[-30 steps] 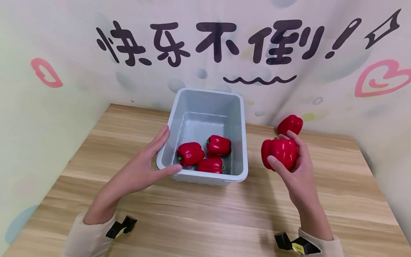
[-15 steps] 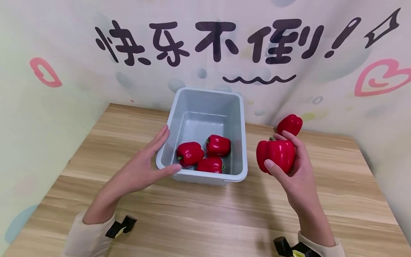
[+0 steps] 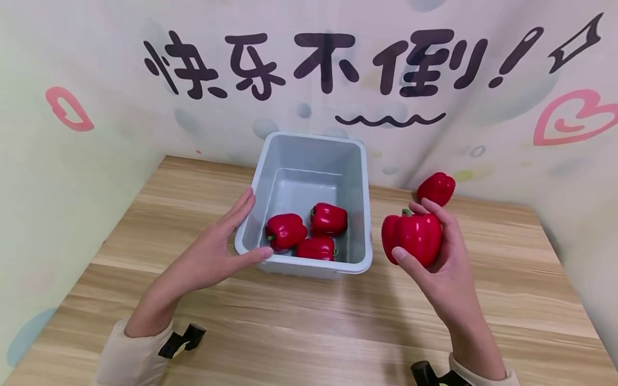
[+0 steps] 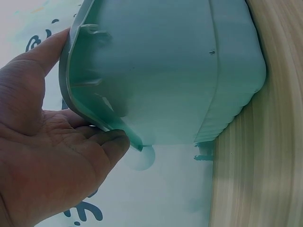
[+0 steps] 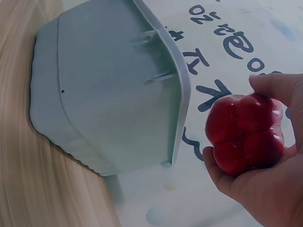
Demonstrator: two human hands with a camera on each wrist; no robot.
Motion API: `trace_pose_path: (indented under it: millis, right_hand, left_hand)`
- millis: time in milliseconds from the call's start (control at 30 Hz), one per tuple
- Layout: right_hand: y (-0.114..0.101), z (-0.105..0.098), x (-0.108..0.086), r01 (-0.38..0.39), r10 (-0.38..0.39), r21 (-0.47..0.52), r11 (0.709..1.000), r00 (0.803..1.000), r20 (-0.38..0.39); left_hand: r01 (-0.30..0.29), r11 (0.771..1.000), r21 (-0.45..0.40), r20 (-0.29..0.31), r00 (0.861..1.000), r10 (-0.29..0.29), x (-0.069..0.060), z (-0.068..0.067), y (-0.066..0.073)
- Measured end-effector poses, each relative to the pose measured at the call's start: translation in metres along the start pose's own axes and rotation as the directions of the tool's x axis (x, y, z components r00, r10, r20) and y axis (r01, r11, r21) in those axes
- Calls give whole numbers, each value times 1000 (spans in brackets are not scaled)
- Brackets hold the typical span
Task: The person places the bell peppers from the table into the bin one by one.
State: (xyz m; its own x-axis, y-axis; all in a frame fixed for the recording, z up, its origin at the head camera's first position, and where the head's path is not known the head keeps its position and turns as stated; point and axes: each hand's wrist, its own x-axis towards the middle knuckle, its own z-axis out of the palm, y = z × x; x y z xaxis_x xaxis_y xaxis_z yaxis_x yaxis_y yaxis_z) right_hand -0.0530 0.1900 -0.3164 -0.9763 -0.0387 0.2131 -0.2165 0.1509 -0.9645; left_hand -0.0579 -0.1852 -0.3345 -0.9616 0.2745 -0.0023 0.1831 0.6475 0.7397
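Observation:
In the head view, my right hand (image 3: 449, 268) grips a red bell pepper (image 3: 412, 238) above the table, just right of the grey bin (image 3: 368, 214). Its green stem points up, and the right wrist view shows the lobed underside of the pepper (image 5: 246, 132) between thumb and fingers. At the bin's near left corner, my left hand (image 3: 212, 254) holds the rim, thumb on the front edge and fingers along the left side. The left wrist view has the fingers (image 4: 113, 142) against the rim from outside. Inside the bin lie three red bell peppers (image 3: 328, 219), towards its near end.
Another red bell pepper (image 3: 436, 188) lies at the back of the wooden table (image 3: 299, 332), against the printed cloth backdrop (image 3: 309, 107) and behind my right hand. The bin stands near the backdrop. A black wrist device (image 3: 182, 340) sits on the left sleeve.
My right hand has shifted slightly left and towards me with the bell pepper, which has turned so its stem shows more. The left hand and the bin have stayed put.

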Motion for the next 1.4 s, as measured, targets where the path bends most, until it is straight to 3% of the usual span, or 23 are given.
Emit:
trace_pose_path:
  millis: [200, 800, 1400]
  right_hand:
    - [-2, 3, -2, 21, -20, -26, 999, 1000, 20]
    - [-4, 13, -7, 105, -108, 37, 994, 991, 74]
    - [0, 26, -12, 207, -198, -79, 975, 974, 112]
  left_hand:
    - [-1, 1000, -4, 1, 1000, 1, 0, 0, 0]
    - [2, 1000, -22, 8, 1000, -2, 0, 1, 1]
    - [0, 1000, -6, -1, 1000, 0, -1, 1, 0]
